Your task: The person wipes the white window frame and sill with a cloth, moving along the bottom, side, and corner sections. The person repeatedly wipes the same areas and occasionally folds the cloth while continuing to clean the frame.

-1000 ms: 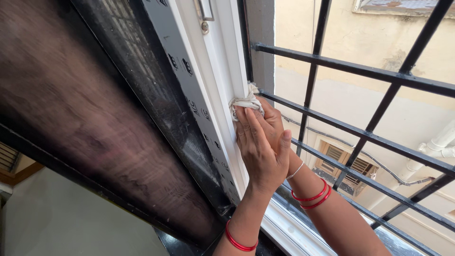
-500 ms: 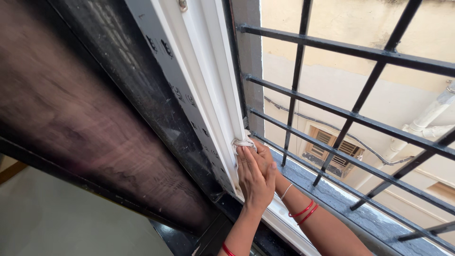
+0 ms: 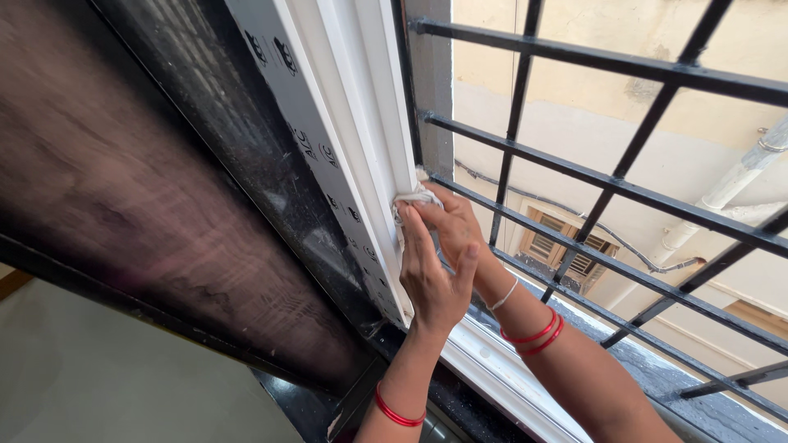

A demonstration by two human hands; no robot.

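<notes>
My two hands are up on the white frame (image 3: 361, 123) of the window; half a second ago they were lower down, near the bottom corner, and now they have slid back up the frame, so the rubbing goes up and down this one strip, and I think this strip is not done yet.

My left hand (image 3: 431, 275) is closest to me; its fingers are straight and close together, pressed flat on the frame and over my other hand; I have a red bangle (image 3: 396, 413) on that wrist. My right hand (image 3: 451, 226) is just behind it; its fingers are curled and squeezed tight on the cloth (image 3: 413, 197).

The cloth is white and bunched up; it pokes out above my fingertips and touches the frame edge; most of it is hidden under my fingers.

Farther out are the black bars (image 3: 574, 176), just beside my right hand; past them is a yellow wall (image 3: 591, 123) with a vent (image 3: 566, 250) and a pipe (image 3: 739, 176), well apart from me.
</notes>
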